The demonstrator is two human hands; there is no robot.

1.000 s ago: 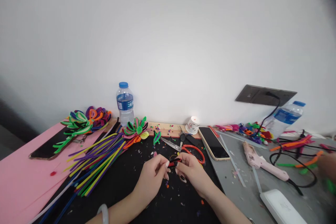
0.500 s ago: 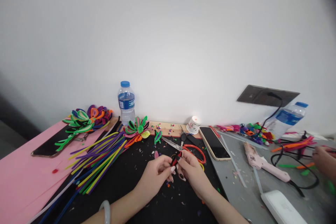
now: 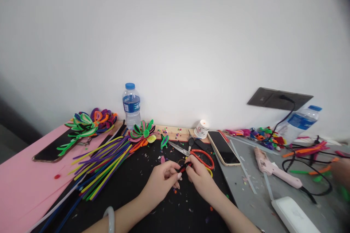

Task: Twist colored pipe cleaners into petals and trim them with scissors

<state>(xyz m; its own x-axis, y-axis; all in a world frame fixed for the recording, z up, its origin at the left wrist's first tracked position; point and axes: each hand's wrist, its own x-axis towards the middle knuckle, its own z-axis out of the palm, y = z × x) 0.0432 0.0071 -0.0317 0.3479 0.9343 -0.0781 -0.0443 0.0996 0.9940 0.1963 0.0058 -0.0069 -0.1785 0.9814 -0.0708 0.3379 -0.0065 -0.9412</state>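
Observation:
Near the front middle, over the black mat [image 3: 131, 185], my left hand [image 3: 164, 180] pinches one end of a small dark piece with some red on it [image 3: 183, 167]. The fingers of my right hand [image 3: 199, 174] are closed on its other end. Both hands nearly touch, and the piece is partly hidden by the fingers. Just behind my right hand, red-handled scissors [image 3: 203, 158] lie with their blades pointing left. A small green and purple pipe-cleaner piece [image 3: 164, 141] lies behind my hands.
Pipe cleaners [image 3: 106, 167] and a green flower [image 3: 143, 131] lie left. Behind stand a bottle [image 3: 131, 105] and a paper cup [image 3: 201, 129]. A phone [image 3: 223, 148], glue gun [image 3: 279, 173] and white box [image 3: 295, 214] lie right. Another person's hand [image 3: 340, 171] is at the right edge.
My right hand has turned, its fingers now bent further over the small dark piece. My left hand is almost where it was. The other person's hand at the right edge has shifted and is blurred.

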